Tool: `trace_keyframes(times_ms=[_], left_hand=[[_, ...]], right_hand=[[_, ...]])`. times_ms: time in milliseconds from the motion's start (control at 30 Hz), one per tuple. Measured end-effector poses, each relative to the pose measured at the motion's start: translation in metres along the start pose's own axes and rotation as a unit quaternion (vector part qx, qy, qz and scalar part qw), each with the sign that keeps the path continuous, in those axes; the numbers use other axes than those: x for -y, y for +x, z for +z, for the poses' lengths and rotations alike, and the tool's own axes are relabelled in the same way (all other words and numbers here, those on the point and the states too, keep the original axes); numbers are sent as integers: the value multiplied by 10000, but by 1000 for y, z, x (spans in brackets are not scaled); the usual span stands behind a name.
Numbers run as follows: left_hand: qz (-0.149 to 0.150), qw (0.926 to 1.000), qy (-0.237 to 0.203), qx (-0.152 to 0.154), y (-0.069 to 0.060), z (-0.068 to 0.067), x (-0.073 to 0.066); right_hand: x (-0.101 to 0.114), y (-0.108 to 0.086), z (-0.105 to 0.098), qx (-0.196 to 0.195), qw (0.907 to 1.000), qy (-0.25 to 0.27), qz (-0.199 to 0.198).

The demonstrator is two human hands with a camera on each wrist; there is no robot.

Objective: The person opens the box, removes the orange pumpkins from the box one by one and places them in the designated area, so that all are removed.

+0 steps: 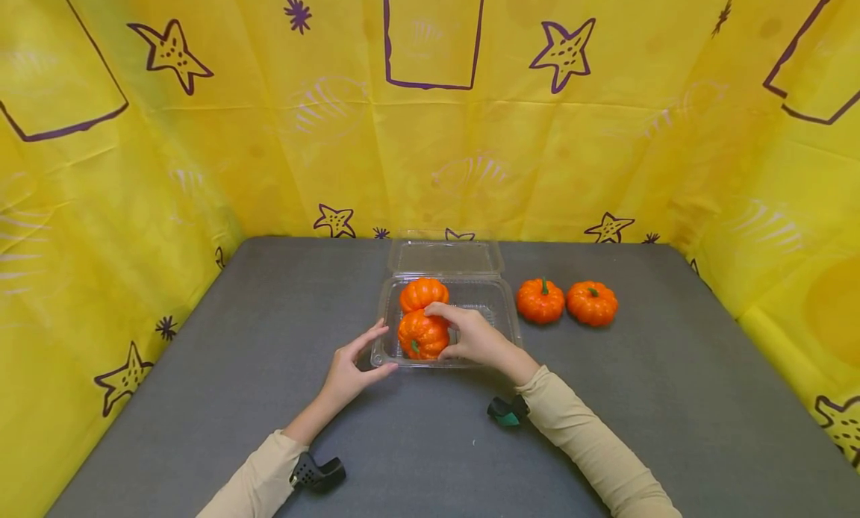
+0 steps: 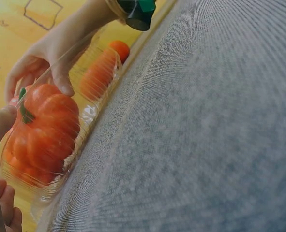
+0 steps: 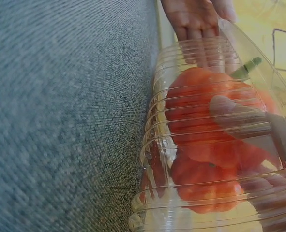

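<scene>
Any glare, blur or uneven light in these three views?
Head: bright, fairly even light, small highlights on the orange pumpkins; left wrist: hazy, the gray tabletop blurring toward the lower right; right wrist: hazy too, with pale reflections on the ridged clear container.

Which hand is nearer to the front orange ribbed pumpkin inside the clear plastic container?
The right. The right hand grips the front orange ribbed pumpkin; the left hand is apart from it, at the left front corner of the clear plastic container.

2 arms angled forward, inward; left hand spread in C-shape; right hand curled, gripping.
</scene>
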State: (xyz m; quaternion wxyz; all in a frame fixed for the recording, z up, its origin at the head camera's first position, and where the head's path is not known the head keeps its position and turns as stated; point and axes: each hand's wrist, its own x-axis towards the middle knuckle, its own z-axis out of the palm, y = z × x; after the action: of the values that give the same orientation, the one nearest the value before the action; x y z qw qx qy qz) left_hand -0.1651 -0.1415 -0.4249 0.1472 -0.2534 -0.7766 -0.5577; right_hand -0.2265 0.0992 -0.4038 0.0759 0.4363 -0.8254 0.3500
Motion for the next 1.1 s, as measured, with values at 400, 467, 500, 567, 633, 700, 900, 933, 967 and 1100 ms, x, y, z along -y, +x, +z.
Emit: trace_keyframes(times_ms=[400, 467, 500, 567, 633, 700, 900, 933, 967, 1100], left_hand=[[1, 10000, 9, 38, -1, -1, 0], [8, 10000, 6, 29, -1, -1, 0], [8, 10000, 5, 30, -1, -1, 0], [12, 10000, 6, 39, -1, -1, -1], [16, 10000, -2, 41, 0, -1, 0], [31, 10000, -8, 44, 0, -1, 0], [125, 9999, -9, 40, 0, -1, 0], [139, 9999, -3, 38, 0, -1, 0], [149, 9999, -4, 35, 1, -1, 0], [140, 9999, -8, 20, 1, -1, -1]], right_hand=[[0, -1, -3, -190, 9990, 331, 237], [1, -1, -3, -178, 9991, 313, 245], [1, -1, -3, -174, 9990, 300, 265], [0, -1, -4, -161, 9989, 305, 313], [0, -1, -5, -179, 9985, 384, 350], [-1, -1, -5, -217, 9979, 489, 357], [-3, -1, -8, -199, 9948, 918, 386], [-3, -2, -9, -170, 9940, 996, 412], [-3, -2, -10, -149, 9932, 1068, 445], [-4, -2, -11, -88, 9909, 1242, 506]])
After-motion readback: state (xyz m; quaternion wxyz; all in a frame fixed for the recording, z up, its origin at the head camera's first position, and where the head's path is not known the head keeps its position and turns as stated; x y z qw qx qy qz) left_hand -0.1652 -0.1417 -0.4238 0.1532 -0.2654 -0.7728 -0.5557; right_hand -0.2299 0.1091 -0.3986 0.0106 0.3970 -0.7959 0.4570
